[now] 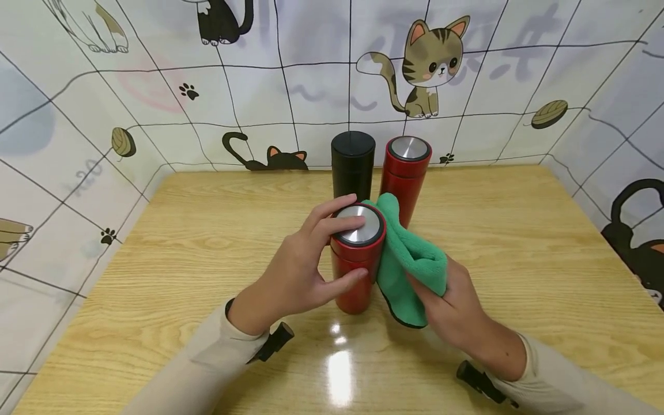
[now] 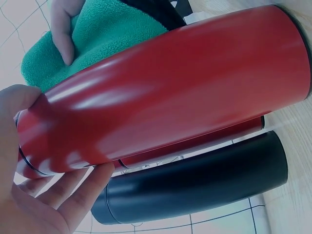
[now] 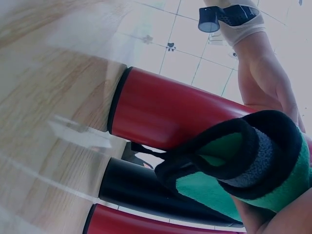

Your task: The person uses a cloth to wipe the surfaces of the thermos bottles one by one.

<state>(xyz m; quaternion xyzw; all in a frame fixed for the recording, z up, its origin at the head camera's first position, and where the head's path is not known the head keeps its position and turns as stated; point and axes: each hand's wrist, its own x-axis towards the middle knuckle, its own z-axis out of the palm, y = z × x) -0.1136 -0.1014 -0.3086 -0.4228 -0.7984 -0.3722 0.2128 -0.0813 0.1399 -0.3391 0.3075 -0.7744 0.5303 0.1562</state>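
Observation:
A red thermos flask (image 1: pixel 353 268) with a silver-topped lid stands upright on the table. My left hand (image 1: pixel 306 262) grips it around the lid end, thumb on the near side and a finger lying across the metal top. A folded green cloth (image 1: pixel 410 265) with a dark edge is bunched in my right hand (image 1: pixel 456 305) and lies against the flask's right side. In the left wrist view the red flask (image 2: pixel 170 92) fills the middle, with the cloth (image 2: pixel 107 39) touching it. The right wrist view shows the cloth (image 3: pixel 204 190) partly hiding the flask (image 3: pixel 165 107).
Behind the held flask stand a black flask (image 1: pixel 353 167) and a second red flask (image 1: pixel 407 173), close together near the back wall. The wooden table (image 1: pixel 207 242) meets cat-patterned walls (image 1: pixel 311 86) at the back and sides.

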